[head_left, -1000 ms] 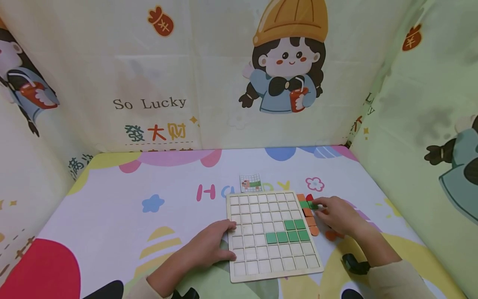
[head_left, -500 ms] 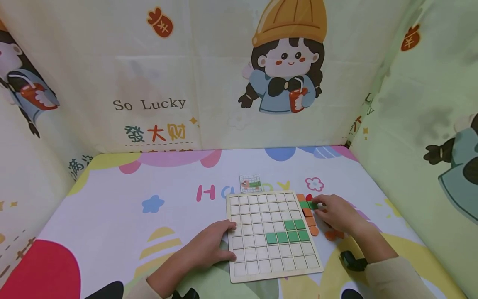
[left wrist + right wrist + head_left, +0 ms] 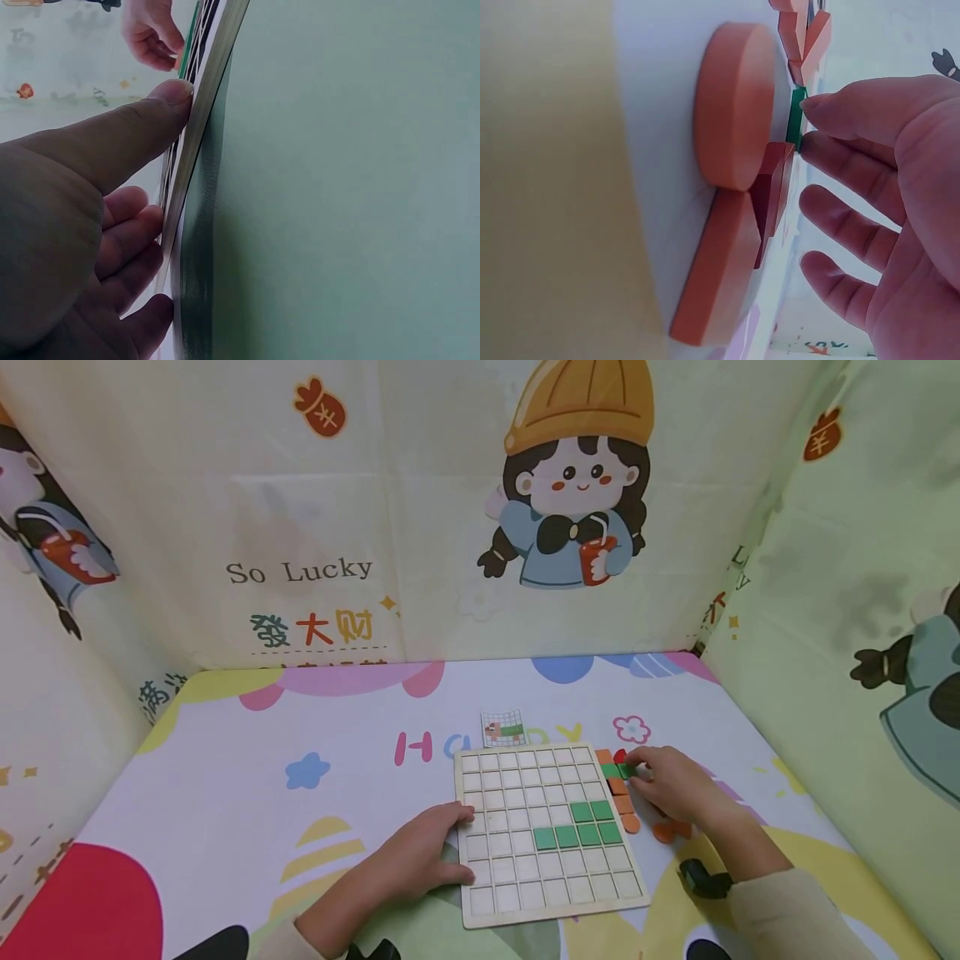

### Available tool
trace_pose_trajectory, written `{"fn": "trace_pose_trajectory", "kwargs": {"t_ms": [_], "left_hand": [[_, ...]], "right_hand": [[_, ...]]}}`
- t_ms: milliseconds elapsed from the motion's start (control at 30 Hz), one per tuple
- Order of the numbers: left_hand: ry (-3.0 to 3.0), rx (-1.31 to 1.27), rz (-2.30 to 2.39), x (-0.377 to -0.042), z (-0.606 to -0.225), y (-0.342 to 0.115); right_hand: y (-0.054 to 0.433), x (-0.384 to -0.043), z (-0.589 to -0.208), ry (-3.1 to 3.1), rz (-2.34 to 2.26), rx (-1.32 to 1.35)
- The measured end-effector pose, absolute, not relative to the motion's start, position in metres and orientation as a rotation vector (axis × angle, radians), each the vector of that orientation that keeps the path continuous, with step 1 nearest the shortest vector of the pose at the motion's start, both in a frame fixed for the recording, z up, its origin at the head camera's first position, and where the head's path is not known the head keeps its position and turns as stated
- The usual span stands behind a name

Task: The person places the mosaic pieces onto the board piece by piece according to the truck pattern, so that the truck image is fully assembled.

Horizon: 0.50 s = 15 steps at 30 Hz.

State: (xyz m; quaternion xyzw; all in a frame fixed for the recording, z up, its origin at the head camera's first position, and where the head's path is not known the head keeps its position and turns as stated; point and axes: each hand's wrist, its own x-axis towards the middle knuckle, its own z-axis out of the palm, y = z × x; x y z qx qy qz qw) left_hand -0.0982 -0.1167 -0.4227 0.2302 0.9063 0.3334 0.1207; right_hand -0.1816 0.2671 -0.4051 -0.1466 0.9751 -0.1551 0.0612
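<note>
A pale wooden grid board (image 3: 555, 889) lies on the table, with several green squares (image 3: 589, 834) set in its right-hand cells. At its left side rests my left hand (image 3: 420, 847), thumb and fingertips spread along the rim. The left wrist view shows the thumb (image 3: 142, 127) against the board's edge (image 3: 206, 112). My right hand (image 3: 675, 787) is beyond the board's right side, its thumb and forefinger tips touching a loose green tile (image 3: 796, 120) that lies on the table. Another green tile (image 3: 611, 771) sits beside it, against the board.
Several orange pieces (image 3: 617, 787) and a red piece (image 3: 620, 756) lie along the board's right edge. An orange disc (image 3: 731, 112) and an orange block (image 3: 714, 274) are under the right hand. A small pattern card (image 3: 503, 727) lies behind the board. Printed cloth walls (image 3: 435, 527) enclose the table.
My right hand has shifted very slightly up and to the left at the green tile. The left hand and the board stay as they were.
</note>
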Motion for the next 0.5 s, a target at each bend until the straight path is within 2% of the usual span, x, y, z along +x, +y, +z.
{"fn": "trace_pose_trajectory", "kwargs": {"t_ms": [500], "left_hand": [[2.644, 0.666, 0.971, -0.0977, -0.4222, -0.1175]], "right_hand": [[0.2653, -0.1804, -0.406, 2.948, -0.486, -0.368]]}}
